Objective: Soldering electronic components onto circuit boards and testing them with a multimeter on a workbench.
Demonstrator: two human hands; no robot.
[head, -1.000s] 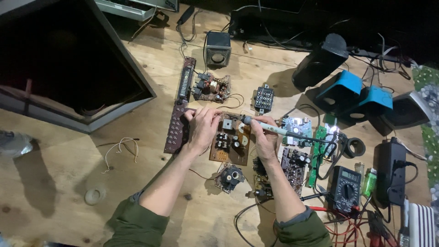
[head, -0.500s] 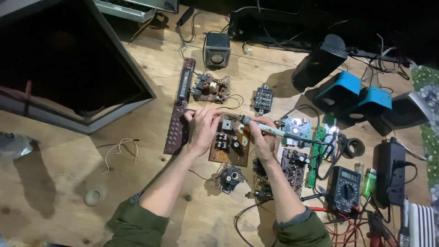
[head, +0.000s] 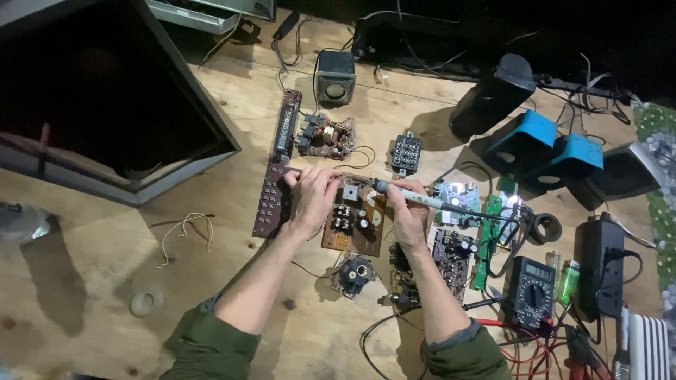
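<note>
Soldering on the brown circuit board at the worktop's centre, the person works with both hands close together. Nearest the camera, at 6 o'clock of the board, lies a small round component; at 4 o'clock sits a black multimeter among red leads. The right hand has its grip closed around a soldering iron, tip aimed towards 9 o'clock onto the board's upper edge. The left hand rests at the board's 9 o'clock side, fingers pinched together near the tip; what they hold is too small to tell. To do this well, the left hand should probably steady the board while the tip touches only the joint, briefly. Farther off, at 12 o'clock, stands a small grey speaker; at 2 o'clock, two blue speaker boxes. Compared with a second ago, hands, iron and board show hardly any shift.
</note>
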